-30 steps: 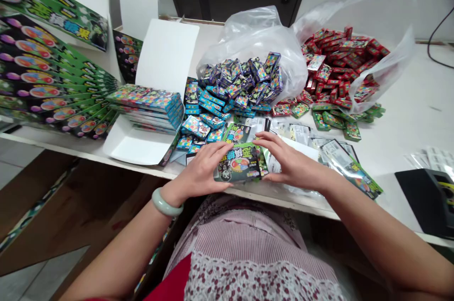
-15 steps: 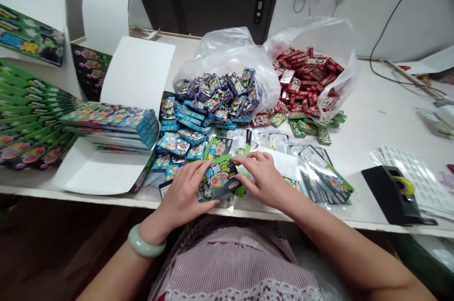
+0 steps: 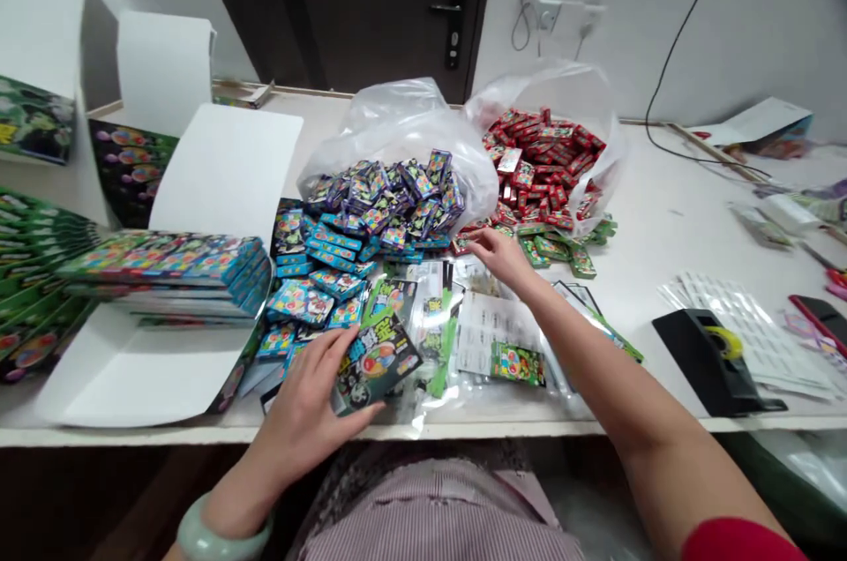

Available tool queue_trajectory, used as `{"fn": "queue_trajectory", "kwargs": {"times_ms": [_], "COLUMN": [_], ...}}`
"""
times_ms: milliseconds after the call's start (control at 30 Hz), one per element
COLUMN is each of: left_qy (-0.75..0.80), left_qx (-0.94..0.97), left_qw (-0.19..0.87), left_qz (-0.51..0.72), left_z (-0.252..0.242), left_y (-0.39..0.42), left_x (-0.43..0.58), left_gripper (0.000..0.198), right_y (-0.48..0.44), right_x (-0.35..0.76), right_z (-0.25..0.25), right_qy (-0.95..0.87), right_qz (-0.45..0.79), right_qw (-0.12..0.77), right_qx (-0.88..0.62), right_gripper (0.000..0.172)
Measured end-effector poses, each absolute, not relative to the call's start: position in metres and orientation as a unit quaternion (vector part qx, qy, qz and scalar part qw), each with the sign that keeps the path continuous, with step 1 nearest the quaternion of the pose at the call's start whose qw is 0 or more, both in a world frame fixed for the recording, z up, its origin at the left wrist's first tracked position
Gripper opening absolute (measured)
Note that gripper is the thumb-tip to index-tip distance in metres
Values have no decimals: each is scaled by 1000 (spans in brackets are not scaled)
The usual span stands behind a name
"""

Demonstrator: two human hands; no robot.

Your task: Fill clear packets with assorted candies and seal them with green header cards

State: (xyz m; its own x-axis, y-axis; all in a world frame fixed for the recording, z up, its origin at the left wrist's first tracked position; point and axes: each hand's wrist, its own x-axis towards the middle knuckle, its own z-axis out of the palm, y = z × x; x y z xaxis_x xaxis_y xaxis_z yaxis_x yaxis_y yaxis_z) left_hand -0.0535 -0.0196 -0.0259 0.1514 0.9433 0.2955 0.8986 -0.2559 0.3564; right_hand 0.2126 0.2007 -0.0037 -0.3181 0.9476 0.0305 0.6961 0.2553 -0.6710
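Note:
In my left hand (image 3: 311,398) is a dark printed packet (image 3: 377,358) with green lettering and colourful round pictures, gripped between thumb and fingers and tilted above the table's front edge. My right hand (image 3: 499,257) reaches forward, its fingers stretched to the near edge of the small red boxes (image 3: 539,168), which spill from a clear plastic bag (image 3: 605,155). Whether the fingertips touch a box I cannot make out. Small purple boxes (image 3: 397,195) lie left of that hand, with blue boxes (image 3: 331,248) in front of them. Green boxes (image 3: 549,248) lie to its right.
Flat plastic packets and a label sheet (image 3: 490,323) lie between my arms. An open white carton (image 3: 132,367) of stacked boxes stands at left. A black tape dispenser (image 3: 711,362), more label sheets (image 3: 754,332) and a phone (image 3: 820,323) are at right.
My right hand has left the dark packet and moved forward to the red boxes. My left hand keeps the packet, now tilted and further left. The view has shifted.

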Motion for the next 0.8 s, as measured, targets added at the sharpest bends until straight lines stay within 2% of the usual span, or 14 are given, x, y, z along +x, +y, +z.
{"fn": "queue_trajectory", "kwargs": {"times_ms": [67,200,267,367,500,567,667,800], "left_qy": [614,626,629,630,632,635,637,632], "left_qx": [755,747,745,745,741,738,735,738], "left_qw": [39,22,15,11,23,25,31,45], "left_qz": [229,223,221,220,224,227,229,231], "left_z": [-27,-32,-35,-37,-34,-32,-29,-30], "left_y": [-20,-24,-25,-24,-20,-19,-20,-20], "left_x": [-58,-65,-67,-69,-71,-73,-74,-68], "left_gripper": [79,81,81,82,81,80,80,79], "right_y": [236,269,275,283,287,285,281,277], "right_x": [220,218,214,214,229,240,258,272], "right_z": [-12,-34,-44,-51,-48,-41,-29,-24], "right_qy": [-752,-744,-739,-731,-733,-741,-747,-743], "right_qz": [241,190,181,187,240,270,295,302], "right_qw": [198,157,146,142,160,177,186,128], "right_qx": [-581,-621,-632,-640,-616,-589,-567,-584], "right_gripper": [34,69,76,68,37,30,36,42]}}
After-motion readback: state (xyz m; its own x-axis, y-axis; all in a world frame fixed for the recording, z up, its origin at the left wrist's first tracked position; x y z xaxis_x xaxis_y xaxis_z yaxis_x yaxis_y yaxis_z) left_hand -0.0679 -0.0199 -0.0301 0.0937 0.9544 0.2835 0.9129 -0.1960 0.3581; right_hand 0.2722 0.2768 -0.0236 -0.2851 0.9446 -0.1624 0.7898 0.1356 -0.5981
